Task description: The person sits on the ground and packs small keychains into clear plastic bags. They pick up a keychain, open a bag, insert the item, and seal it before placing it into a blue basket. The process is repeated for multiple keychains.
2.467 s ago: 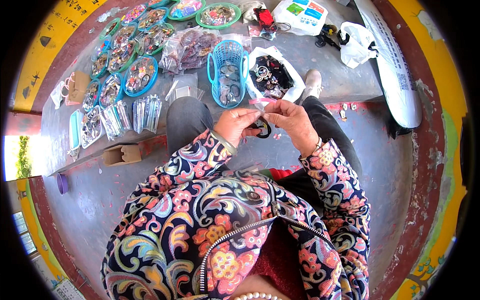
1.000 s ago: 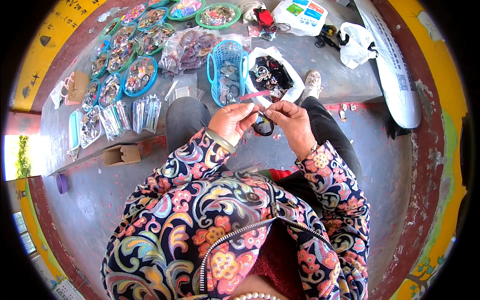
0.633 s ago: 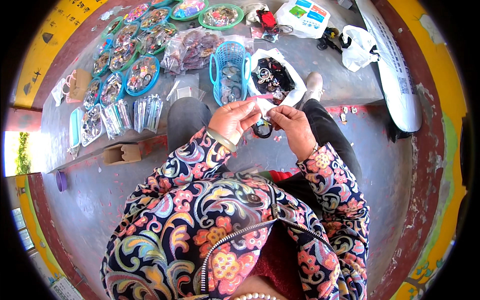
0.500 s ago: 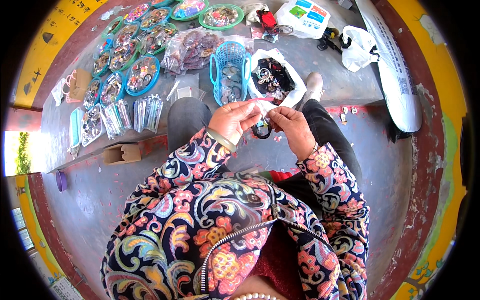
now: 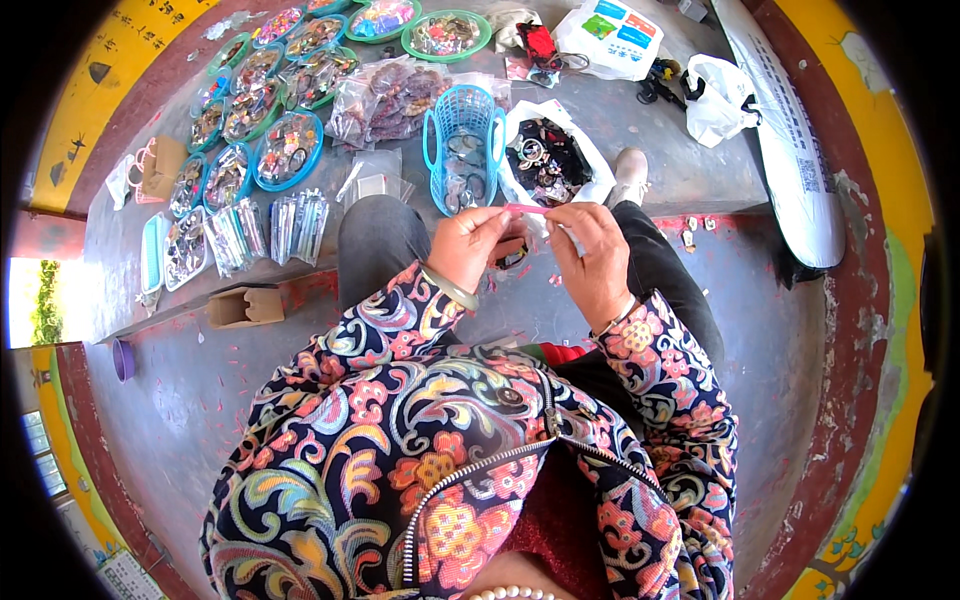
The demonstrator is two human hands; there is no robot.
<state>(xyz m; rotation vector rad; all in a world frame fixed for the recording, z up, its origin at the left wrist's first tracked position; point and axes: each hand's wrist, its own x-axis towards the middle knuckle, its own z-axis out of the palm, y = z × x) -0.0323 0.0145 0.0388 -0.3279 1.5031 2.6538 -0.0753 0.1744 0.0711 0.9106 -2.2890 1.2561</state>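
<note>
Between my two hands is a small clear plastic bag (image 5: 537, 232) with a pink strip (image 5: 527, 209) along its top edge. My left hand (image 5: 462, 248) pinches the strip's left end between thumb and finger. At the other end, the thumb and fingers of my right hand (image 5: 594, 262) are closed on the same edge. A dark ring-shaped item, like a hair tie (image 5: 514, 258), shows low in the bag beside my left fingers, partly hidden by them. Just beyond my hands stand a blue plastic basket (image 5: 431, 150) of bagged items and a white bag (image 5: 598, 165) of dark hair ties.
Several round baskets (image 5: 318, 150) of small goods crowd the platform (image 5: 430, 80) at far left. Packs of pen-like sticks (image 5: 298, 228) lie by its edge, above a cardboard box (image 5: 245, 307). White plastic bags (image 5: 715, 100) sit at far right.
My fingers have shifted to the two ends of the bag's top edge, and the pink strip now stretches straight between them. The dark ring hangs slightly farther left, more covered by my left hand.
</note>
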